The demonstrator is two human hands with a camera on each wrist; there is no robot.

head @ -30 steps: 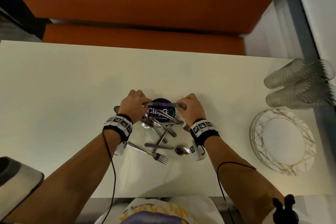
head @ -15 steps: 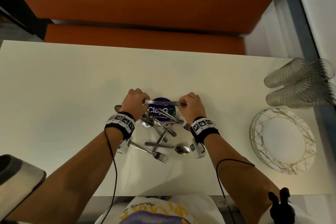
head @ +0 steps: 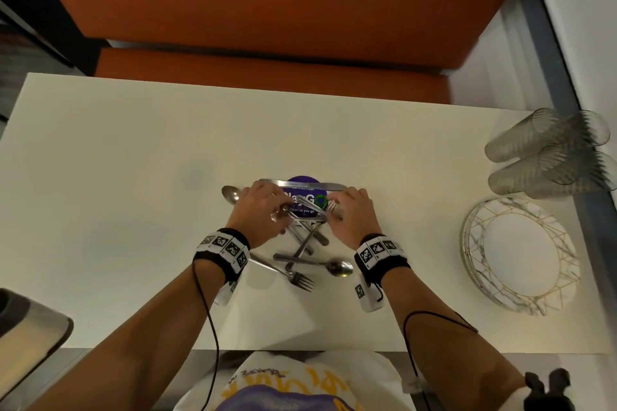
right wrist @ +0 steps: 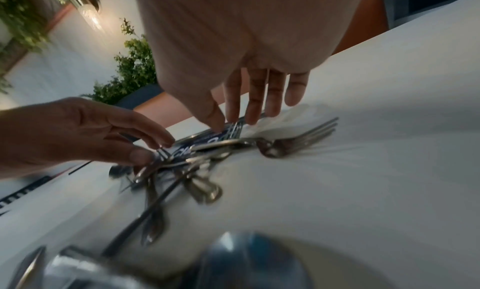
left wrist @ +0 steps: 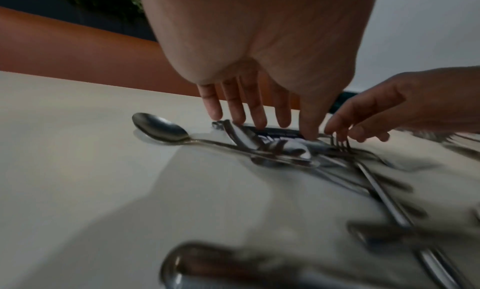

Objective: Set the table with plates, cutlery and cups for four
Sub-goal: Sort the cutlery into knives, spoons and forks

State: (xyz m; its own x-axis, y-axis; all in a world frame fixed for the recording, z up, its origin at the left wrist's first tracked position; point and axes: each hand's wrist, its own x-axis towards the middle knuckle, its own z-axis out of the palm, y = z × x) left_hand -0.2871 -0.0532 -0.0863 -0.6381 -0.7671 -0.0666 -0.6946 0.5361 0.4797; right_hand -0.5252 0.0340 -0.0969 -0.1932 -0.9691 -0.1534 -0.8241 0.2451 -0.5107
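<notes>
A tangle of cutlery (head: 302, 237) lies between and just below both hands: at least three spoons, three forks and one knife (head: 300, 184) can be counted. The left hand (head: 258, 210) reaches in with spread fingers, fingertips on the pile. The right hand (head: 350, 215) does likewise, fingers straight. To its right, well apart, sit stacked plates (head: 519, 255) and about four cups (head: 547, 155) lying down.

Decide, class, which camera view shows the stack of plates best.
The head view: the stack of plates lies whole at the table's right edge, seen from above, marbled rim and all. The left wrist and right wrist views show only cutlery and hands, no plates.
</notes>
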